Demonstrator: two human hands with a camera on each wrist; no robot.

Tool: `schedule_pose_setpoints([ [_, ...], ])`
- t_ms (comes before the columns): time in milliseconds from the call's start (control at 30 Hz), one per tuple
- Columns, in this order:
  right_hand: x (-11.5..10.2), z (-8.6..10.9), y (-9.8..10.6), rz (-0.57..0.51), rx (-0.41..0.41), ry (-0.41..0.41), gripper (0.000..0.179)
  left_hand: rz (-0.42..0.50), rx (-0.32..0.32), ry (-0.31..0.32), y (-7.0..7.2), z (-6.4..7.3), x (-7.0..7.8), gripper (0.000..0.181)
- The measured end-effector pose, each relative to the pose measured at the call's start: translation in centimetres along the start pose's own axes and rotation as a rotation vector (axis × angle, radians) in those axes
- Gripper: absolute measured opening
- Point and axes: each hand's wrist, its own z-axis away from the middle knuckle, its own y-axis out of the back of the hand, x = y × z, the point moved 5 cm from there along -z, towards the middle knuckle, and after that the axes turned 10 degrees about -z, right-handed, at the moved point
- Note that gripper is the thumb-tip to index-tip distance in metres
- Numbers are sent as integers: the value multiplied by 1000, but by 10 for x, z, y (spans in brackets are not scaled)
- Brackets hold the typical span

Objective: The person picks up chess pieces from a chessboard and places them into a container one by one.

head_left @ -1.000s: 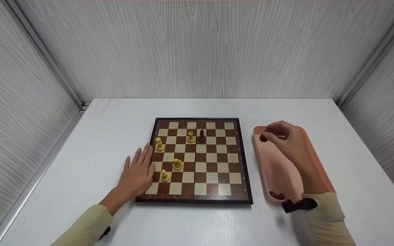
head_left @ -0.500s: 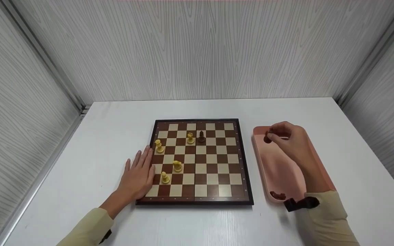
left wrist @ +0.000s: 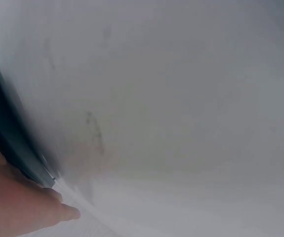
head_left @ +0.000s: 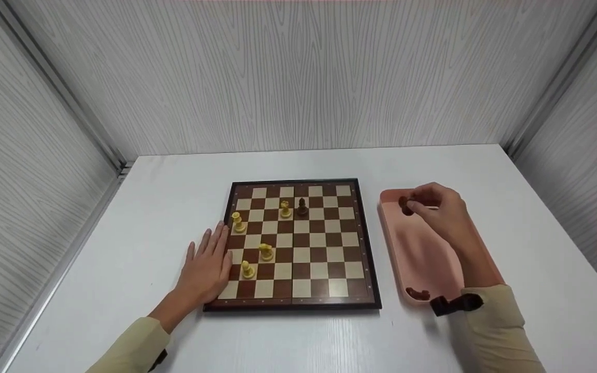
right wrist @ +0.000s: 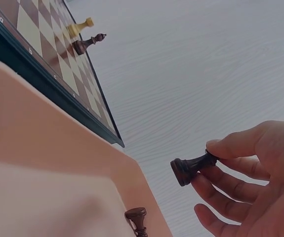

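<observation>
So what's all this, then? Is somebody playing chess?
A person's right hand pinches a dark chess piece over the far end of a pink tray, where other dark pieces lie. Their left hand rests at the left edge of a chessboard. On the board stand four yellow pieces and one dark bishop-like piece. I can't tell whether it's a game.

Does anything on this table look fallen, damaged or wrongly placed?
A dark chess piece lies on its side at the near end of the pink tray, while the light pieces on the chessboard stand upright. No damage shows.
</observation>
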Motion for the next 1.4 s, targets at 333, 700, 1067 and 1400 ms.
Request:
schedule_pose_setpoints([
  [333, 3, -1, 3, 50, 10, -59, 27, 6, 8, -1, 2, 1, 1, 61],
  [700, 3, -2, 8, 82, 72, -34, 30, 10, 1, 3, 2, -1, 0, 61],
  [1067, -2, -2, -1, -37, 17, -24, 24, 12, 18, -1, 2, 1, -1, 60],
  [1400, -6, -5, -22, 82, 18, 81, 24, 14, 5, -3, 2, -1, 0, 61],
])
